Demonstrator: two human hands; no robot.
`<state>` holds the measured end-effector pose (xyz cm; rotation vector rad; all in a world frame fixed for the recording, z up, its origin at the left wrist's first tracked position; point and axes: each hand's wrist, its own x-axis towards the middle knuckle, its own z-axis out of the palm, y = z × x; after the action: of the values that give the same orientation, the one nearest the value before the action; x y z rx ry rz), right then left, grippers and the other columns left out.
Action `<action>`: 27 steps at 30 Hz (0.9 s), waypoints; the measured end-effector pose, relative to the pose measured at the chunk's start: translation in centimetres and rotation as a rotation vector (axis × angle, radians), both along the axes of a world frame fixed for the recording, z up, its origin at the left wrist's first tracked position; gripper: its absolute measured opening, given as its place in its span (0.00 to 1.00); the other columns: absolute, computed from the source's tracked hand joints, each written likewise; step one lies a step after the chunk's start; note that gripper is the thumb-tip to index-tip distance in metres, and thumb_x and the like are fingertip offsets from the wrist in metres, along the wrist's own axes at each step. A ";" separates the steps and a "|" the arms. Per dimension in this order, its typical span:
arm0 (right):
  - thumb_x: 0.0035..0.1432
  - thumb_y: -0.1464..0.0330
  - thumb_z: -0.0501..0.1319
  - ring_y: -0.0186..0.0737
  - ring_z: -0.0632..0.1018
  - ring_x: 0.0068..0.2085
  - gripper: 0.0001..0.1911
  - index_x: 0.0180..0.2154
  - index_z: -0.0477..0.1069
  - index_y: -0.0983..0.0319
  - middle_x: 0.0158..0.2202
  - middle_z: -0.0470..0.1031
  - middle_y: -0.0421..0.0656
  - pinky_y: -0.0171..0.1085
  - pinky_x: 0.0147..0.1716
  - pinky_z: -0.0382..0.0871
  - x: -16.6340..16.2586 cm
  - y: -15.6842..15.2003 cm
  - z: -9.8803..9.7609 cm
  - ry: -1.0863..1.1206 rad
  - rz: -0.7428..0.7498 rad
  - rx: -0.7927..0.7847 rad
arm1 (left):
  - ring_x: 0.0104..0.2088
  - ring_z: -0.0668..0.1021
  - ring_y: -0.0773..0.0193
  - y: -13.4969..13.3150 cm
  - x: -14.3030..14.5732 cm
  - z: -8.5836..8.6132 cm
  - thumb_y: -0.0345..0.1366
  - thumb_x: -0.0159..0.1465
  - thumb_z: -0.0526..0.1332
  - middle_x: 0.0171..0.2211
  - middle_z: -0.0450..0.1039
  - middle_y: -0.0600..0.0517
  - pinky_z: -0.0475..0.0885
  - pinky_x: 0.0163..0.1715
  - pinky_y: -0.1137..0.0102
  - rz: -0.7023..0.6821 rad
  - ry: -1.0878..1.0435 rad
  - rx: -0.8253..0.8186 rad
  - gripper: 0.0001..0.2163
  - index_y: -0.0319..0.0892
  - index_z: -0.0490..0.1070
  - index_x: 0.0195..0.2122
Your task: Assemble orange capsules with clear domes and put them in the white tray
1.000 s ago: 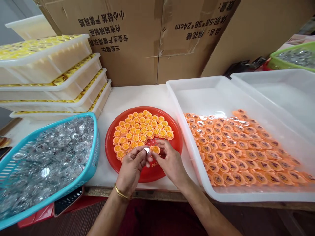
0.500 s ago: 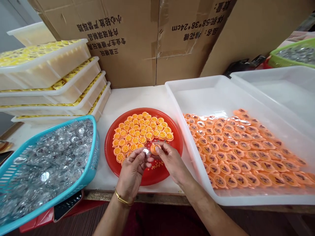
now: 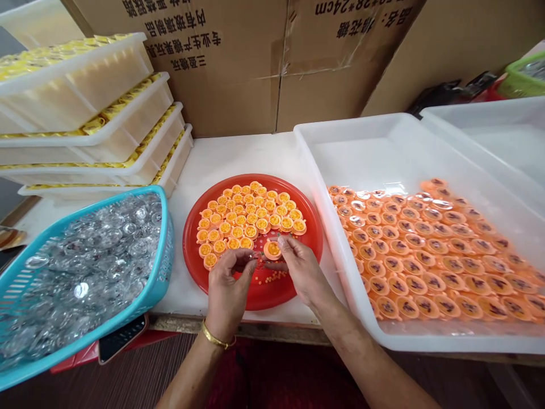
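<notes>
Over the red round tray (image 3: 313, 227), my right hand (image 3: 304, 272) pinches a small orange plastic cup (image 3: 271, 250), its yellow-filled face turned toward me. My left hand (image 3: 230, 287) is closed just left of it, thumb and forefinger together on a small clear plastic cover (image 3: 256, 257), which is hard to make out against the red. Below and behind my hands, the tray bears many orange cups (image 3: 238, 218) with yellow bits in them. Loose yellow beads (image 3: 272, 277) lie near the tray's front.
A blue basket (image 3: 164, 244) of clear plastic covers (image 3: 106, 255) stands at left. Stacked white trays (image 3: 145, 128) with yellow pieces rise behind it. At right, a white bin (image 3: 340, 284) holds rows of orange pieces (image 3: 426, 255). Cardboard boxes (image 3: 238, 102) stand at the back.
The orange cup in my right hand has tipped so its yellow-filled face shows. My left fingers have turned, and the clear cover is less visible. The whole view has shifted slightly.
</notes>
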<state>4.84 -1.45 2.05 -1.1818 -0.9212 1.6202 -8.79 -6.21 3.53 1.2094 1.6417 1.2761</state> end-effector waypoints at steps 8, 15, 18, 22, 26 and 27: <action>0.53 0.52 0.63 0.43 0.79 0.35 0.18 0.37 0.72 0.59 0.40 0.76 0.43 0.43 0.35 0.78 0.2 0.0 -0.5 0.050 -0.017 -0.017 | 0.33 0.75 0.65 -0.1 -0.1 0.1 0.33 0.58 0.64 0.33 0.73 0.51 0.71 0.33 0.72 -0.024 -0.053 0.044 0.04 0.42 0.77 0.34; 0.51 0.55 0.66 0.42 0.79 0.36 0.16 0.34 0.73 0.60 0.35 0.76 0.40 0.43 0.40 0.77 0.3 -0.2 -0.3 0.086 -0.037 0.018 | 0.33 0.75 0.66 0.1 -0.2 0.9 0.33 0.61 0.60 0.34 0.74 0.50 0.72 0.33 0.72 -0.124 0.070 0.011 0.04 0.41 0.74 0.34; 0.51 0.56 0.66 0.40 0.79 0.32 0.15 0.35 0.72 0.60 0.33 0.75 0.39 0.43 0.39 0.77 0.3 -0.2 -0.4 0.064 -0.047 0.017 | 0.25 0.74 0.68 0.0 0.1 1.1 0.35 0.62 0.59 0.28 0.72 0.53 0.71 0.26 0.73 -0.184 -0.052 -0.118 0.04 0.41 0.71 0.34; 0.52 0.57 0.65 0.38 0.79 0.31 0.14 0.35 0.72 0.60 0.33 0.73 0.38 0.42 0.38 0.77 0.3 -0.3 -0.5 0.059 -0.036 0.029 | 0.23 0.71 0.71 -0.2 0.1 1.3 0.34 0.58 0.63 0.25 0.70 0.56 0.67 0.23 0.75 -0.152 -0.044 -0.114 0.03 0.41 0.71 0.30; 0.53 0.56 0.65 0.39 0.78 0.32 0.14 0.34 0.71 0.60 0.32 0.72 0.38 0.42 0.38 0.77 0.3 -0.2 -0.5 0.061 -0.038 0.035 | 0.26 0.69 0.71 -0.2 -0.2 1.4 0.32 0.58 0.64 0.24 0.68 0.56 0.65 0.26 0.75 -0.151 0.154 0.051 0.04 0.41 0.71 0.26; 0.54 0.56 0.64 0.39 0.78 0.33 0.14 0.33 0.71 0.60 0.32 0.72 0.38 0.41 0.38 0.77 0.3 -0.2 -0.5 0.061 -0.040 0.041 | 0.26 0.69 0.71 -0.2 -0.2 1.5 0.31 0.58 0.64 0.24 0.68 0.56 0.65 0.27 0.75 -0.159 0.184 0.079 0.05 0.41 0.71 0.26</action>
<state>5.13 -1.68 1.54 -1.1105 -0.8825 1.5892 -9.02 -6.38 5.00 1.5133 1.5987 1.1689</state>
